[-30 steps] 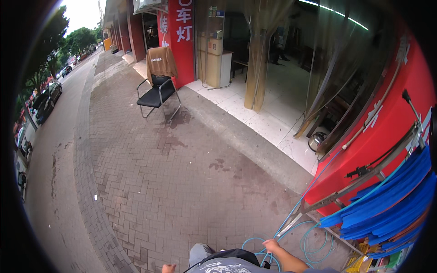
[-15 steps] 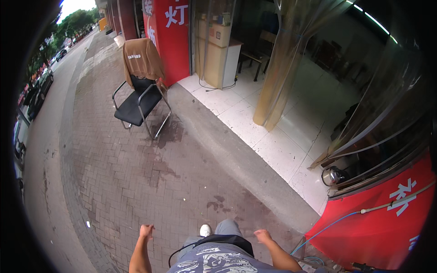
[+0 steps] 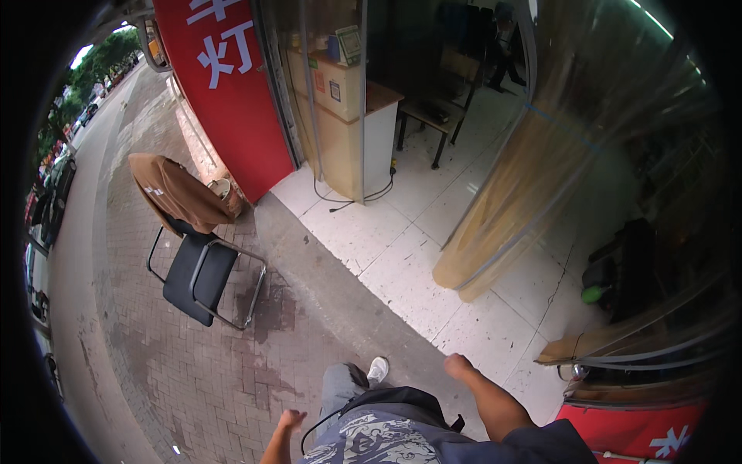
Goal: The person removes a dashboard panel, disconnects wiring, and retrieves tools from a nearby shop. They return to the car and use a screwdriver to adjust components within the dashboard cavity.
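Observation:
My left hand (image 3: 292, 419) swings low beside my body with its fingers curled and nothing visible in it. My right hand (image 3: 459, 366) is forward at the edge of the doorway step (image 3: 355, 301), also curled and empty, touching nothing. A black chair (image 3: 197, 278) with metal arms stands on the paving to my front left, a brown garment (image 3: 178, 193) draped over its back. My white shoe (image 3: 377, 371) steps toward the tiled floor (image 3: 394, 271) of the shop, where clear plastic strip curtains (image 3: 487, 224) are bunched at the entrance.
Inside are a counter (image 3: 375, 139), a bench (image 3: 433, 116), a power cord (image 3: 348, 203) and a person in dark clothes (image 3: 506, 54). Red sign panels (image 3: 224, 131) flank the doorway. A bucket (image 3: 220, 189) sits behind the chair. Parked cars (image 3: 54, 197) line the road at left.
I have moved forward and turned toward the doorway, so the chair and entrance are nearer. The hose rack at right has left view. My right hand has swung forward.

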### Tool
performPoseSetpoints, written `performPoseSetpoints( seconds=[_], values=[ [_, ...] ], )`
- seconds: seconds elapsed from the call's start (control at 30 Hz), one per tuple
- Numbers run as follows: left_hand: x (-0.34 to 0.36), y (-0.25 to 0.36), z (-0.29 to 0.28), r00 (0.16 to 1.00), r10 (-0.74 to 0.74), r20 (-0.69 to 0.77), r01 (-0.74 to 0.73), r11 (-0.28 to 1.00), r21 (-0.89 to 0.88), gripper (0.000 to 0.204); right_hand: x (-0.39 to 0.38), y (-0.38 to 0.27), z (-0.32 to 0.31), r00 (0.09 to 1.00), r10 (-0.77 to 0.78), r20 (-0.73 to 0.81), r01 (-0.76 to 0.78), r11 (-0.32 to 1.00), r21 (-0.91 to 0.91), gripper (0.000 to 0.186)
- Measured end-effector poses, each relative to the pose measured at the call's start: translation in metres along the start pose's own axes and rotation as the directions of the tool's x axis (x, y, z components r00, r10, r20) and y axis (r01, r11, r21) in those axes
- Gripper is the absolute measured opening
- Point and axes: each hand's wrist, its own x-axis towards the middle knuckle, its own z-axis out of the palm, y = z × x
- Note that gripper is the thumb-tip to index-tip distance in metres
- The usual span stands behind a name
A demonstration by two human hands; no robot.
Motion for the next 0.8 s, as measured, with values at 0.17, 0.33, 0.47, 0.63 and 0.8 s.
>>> performPoseSetpoints(
  seconds=[0.17,0.33,0.47,0.63,0.8],
  values=[
    [0.03,0.087,-0.01,0.979,-0.156,0.128,0.191,0.921,-0.339,0.03,0.209,0.014,-0.377,0.857,0.096,-0.506,0.254,0.776,0.577,0.024],
    [0.147,0.21,-0.122,0.95,-0.194,0.244,0.29,0.837,-0.464,0.022,0.367,0.044,-0.591,0.831,0.055,-0.553,0.245,0.856,0.454,0.023],
    [0.228,0.329,-0.277,0.891,-0.264,0.369,0.453,0.554,-0.698,0.017,0.466,0.116,-0.651,0.916,0.042,-0.398,0.128,0.912,0.39,0.024],
    [0.279,0.555,-0.512,0.88,0.19,-0.436,-0.391,0.811,-0.436,0.023,0.518,0.216,-0.659,0.95,0.231,-0.209,-0.081,0.83,0.552,0.024],
    [0.285,0.783,-0.617,0.901,0.264,-0.344,-0.383,0.857,-0.344,0.019,0.619,0.318,-0.661,0.948,0.274,0.16,-0.315,0.751,0.58,0.025]
  ],
)
